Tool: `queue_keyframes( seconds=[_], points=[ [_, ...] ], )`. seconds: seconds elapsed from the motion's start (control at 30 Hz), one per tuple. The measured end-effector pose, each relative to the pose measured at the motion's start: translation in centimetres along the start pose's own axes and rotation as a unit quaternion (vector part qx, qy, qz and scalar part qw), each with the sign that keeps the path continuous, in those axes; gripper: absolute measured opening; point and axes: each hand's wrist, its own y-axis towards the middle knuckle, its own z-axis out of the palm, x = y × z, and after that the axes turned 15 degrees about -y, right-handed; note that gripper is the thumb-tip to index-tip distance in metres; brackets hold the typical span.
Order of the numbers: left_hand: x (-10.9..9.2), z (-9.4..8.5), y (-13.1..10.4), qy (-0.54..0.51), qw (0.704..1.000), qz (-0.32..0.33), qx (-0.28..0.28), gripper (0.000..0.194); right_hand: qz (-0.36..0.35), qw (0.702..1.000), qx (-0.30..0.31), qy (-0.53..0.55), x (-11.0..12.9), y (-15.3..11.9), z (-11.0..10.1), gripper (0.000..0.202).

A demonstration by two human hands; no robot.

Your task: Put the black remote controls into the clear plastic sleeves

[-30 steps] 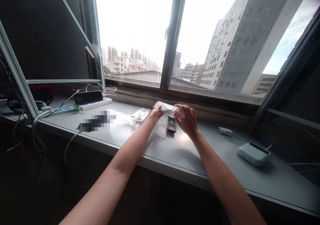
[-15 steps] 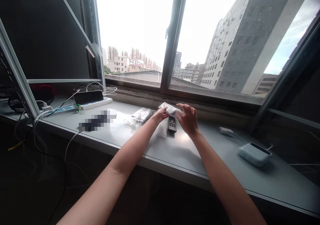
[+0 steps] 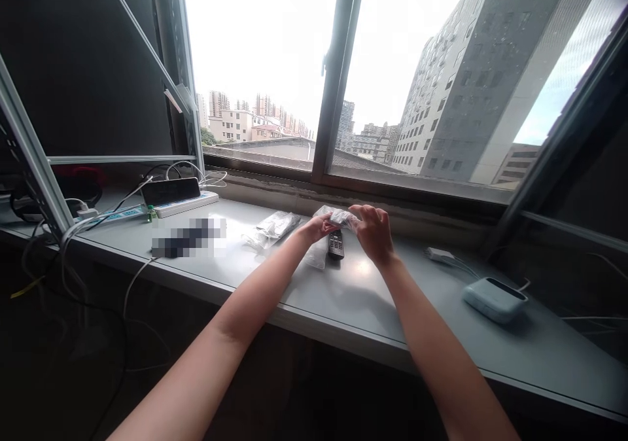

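A clear plastic bag (image 3: 339, 217) is held above the grey table, stretched between both hands; what it contains is hard to make out. My left hand (image 3: 318, 226) grips its left end. Curled fingers of my right hand (image 3: 373, 228) hold the bag's right end. Below the bag a black remote control (image 3: 336, 245) lies on the table, its upper end partly hidden. Just left of the remote is another clear plastic bag (image 3: 315, 256). Farther left lie more crumpled plastic bags (image 3: 277, 225).
On the grey table (image 3: 363, 303), a pale blue device (image 3: 495, 299) and a white adapter (image 3: 440, 254) stand right. A blurred dark object (image 3: 189, 238), a small green bottle (image 3: 151, 214), a phone (image 3: 171, 191) on a power strip (image 3: 209, 197) and cables are left.
The held bag has tilted and sunk slightly between the hands. My right hand has shifted a little to the right, and the view has moved slightly.
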Motion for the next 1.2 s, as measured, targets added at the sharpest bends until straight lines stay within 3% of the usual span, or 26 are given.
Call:
queue_keyframes(
  seconds=[0.4, 0.73, 0.9, 1.03, 1.2],
  points=[
    [0.1, 0.8, -1.5, 0.016, 1.0, 0.004, -0.015, 0.025, -0.052, 0.999, -0.002, -0.007, 0.3, 0.4, -0.6, 0.026],
    [-0.8, -0.3, -0.8, 0.021, 0.985, 0.09, -0.144, 0.015, -0.13, 0.992, -0.006, -0.004, 1.4, 0.8, -1.2, 0.02],
    [-1.3, -0.7, -0.6, -0.042, 0.97, 0.135, -0.197, 0.017, -0.085, 0.995, -0.053, -0.015, 1.4, 0.8, -1.6, 0.021],
    [-1.6, -1.1, -0.7, -0.075, 0.969, 0.113, -0.207, 0.017, -0.013, 0.995, -0.088, -0.045, 1.1, 0.7, -1.8, 0.022],
    [-1.7, -1.5, -0.4, -0.082, 0.966, 0.121, -0.211, 0.017, -0.015, 0.995, -0.09, -0.045, 0.9, 0.5, -1.7, 0.024]
  ],
)
